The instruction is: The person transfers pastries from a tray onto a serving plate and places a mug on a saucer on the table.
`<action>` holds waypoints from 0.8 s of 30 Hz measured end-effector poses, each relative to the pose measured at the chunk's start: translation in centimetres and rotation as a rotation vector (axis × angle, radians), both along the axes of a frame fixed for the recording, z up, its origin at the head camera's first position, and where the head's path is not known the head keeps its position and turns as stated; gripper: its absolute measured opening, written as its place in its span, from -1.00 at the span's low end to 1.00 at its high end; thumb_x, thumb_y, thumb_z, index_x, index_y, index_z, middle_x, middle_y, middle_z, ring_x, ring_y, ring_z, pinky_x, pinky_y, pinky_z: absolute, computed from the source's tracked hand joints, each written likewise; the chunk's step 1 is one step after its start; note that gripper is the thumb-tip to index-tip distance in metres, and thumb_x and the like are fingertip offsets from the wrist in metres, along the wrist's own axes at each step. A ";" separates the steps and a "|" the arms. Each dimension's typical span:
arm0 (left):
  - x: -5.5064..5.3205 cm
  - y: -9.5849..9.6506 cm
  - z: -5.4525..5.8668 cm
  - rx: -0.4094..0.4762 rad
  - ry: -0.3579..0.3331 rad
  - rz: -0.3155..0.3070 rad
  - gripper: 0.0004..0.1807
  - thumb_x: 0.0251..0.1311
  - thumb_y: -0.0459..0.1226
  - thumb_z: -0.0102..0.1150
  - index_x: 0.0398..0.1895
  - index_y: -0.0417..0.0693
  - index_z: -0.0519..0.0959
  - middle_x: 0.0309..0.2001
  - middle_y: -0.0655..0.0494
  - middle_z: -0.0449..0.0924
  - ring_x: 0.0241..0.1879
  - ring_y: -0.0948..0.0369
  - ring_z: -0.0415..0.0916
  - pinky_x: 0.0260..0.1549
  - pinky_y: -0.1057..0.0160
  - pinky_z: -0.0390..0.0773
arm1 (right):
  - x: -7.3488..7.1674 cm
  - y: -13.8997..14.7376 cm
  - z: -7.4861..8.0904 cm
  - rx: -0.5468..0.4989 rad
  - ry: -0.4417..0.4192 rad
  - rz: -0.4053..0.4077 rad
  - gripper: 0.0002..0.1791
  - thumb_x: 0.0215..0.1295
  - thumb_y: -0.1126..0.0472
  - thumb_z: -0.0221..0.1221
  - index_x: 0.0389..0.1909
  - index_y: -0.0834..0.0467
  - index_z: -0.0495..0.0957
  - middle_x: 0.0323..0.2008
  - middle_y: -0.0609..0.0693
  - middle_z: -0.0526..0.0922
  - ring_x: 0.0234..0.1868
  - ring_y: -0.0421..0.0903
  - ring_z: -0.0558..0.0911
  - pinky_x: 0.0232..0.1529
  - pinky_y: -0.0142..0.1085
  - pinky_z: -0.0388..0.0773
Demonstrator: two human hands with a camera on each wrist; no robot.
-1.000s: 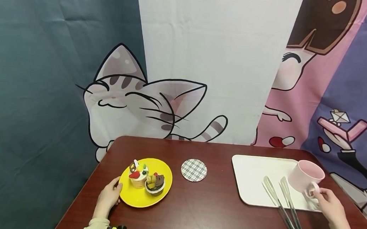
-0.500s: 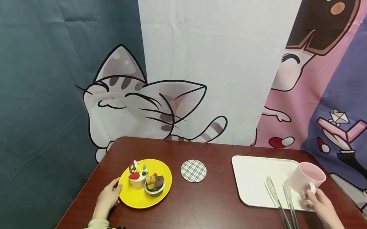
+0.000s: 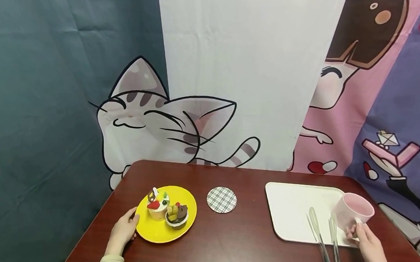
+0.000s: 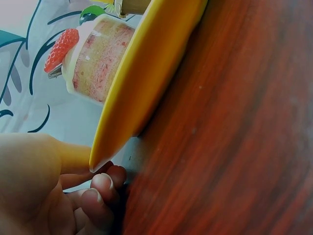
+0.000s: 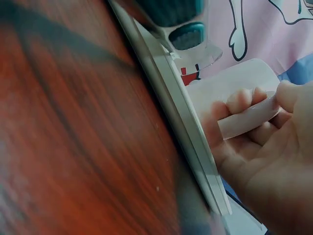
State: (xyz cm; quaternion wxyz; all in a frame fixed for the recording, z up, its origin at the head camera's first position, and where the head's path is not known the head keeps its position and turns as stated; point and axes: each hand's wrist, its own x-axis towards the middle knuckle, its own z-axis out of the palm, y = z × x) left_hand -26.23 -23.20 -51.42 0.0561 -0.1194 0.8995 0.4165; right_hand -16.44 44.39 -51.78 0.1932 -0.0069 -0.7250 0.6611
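My left hand (image 3: 123,229) holds the left rim of a yellow plate (image 3: 149,232); in the left wrist view the thumb lies on top of the rim and curled fingers are under it. On the plate stand a layered cup cake (image 3: 158,209) with a strawberry and a chocolate-topped cupcake (image 3: 177,216). At the right, my right hand (image 3: 367,239) grips the handle of a pink mug (image 3: 347,210), its fingers passing through the handle in the right wrist view. The mug is at the right end of a white tray (image 3: 292,210).
Two long slim utensils (image 3: 322,236) with pale heads lie across the tray's front edge, left of the mug. A round checked coaster (image 3: 221,200) lies between plate and tray on the brown table (image 3: 232,243). A printed curtain (image 3: 263,62) hangs behind.
My right hand has shifted slightly left, and its fingers have curled round the mug handle. The left hand keeps its hold on the plate. The head view has tilted slightly upward.
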 end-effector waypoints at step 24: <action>0.4 -0.2 -0.3 -0.014 0.004 0.013 -0.44 0.30 -0.08 -0.23 0.31 -0.13 0.09 -0.63 0.08 0.30 -0.71 0.22 0.34 -0.65 0.33 0.40 | -0.4 -0.3 -0.9 -0.475 0.301 0.235 -0.67 0.38 0.31 -0.28 -0.48 0.26 0.41 -0.61 -0.02 0.45 -0.52 -0.17 0.50 -0.40 -0.40 0.55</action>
